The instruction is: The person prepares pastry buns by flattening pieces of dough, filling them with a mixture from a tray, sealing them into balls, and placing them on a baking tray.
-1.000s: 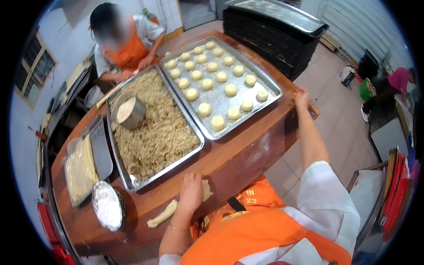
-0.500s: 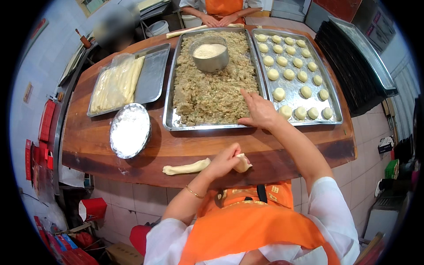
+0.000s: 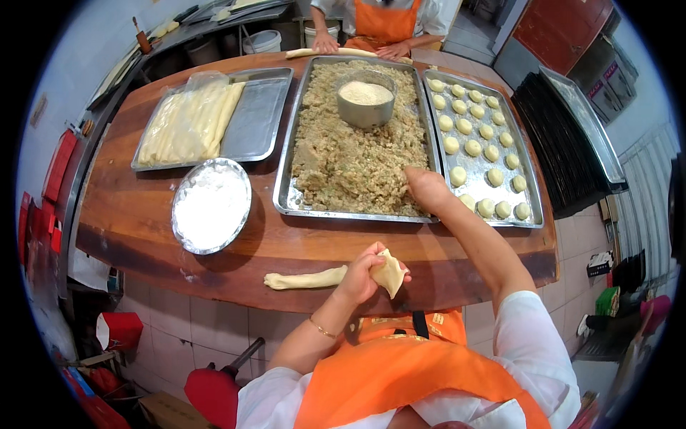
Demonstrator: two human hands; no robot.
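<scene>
Near the table's front edge my left hand (image 3: 363, 275) grips a thin, pale dough wrapper (image 3: 391, 275), held upright. Just left of it lies a short dough rope (image 3: 304, 279). My right hand (image 3: 427, 187) reaches to the right side of the crumbly filling (image 3: 332, 164) in a metal tray (image 3: 286, 207), fingers curled into it and partly hidden. A metal cylinder (image 3: 364, 111) of pale crumbs sits in the filling. Beside it, a tray (image 3: 534, 211) carries several round dough pieces (image 3: 486, 132). A bowl of white powder (image 3: 211, 204) stands to my left.
Another tray (image 3: 254, 125) holds bagged dough strips (image 3: 186, 125) on the wooden table (image 3: 121, 207). Across it, a co-worker's hands (image 3: 393, 50) touch a long dough rope (image 3: 304, 53). Stacked black trays (image 3: 554, 143) stand at right, a red stool (image 3: 211, 393) at lower left.
The view has swung round to face the table squarely. My right hand left the table's right edge for the filling and its fingers bent in; my left hand raised the flattened dough piece.
</scene>
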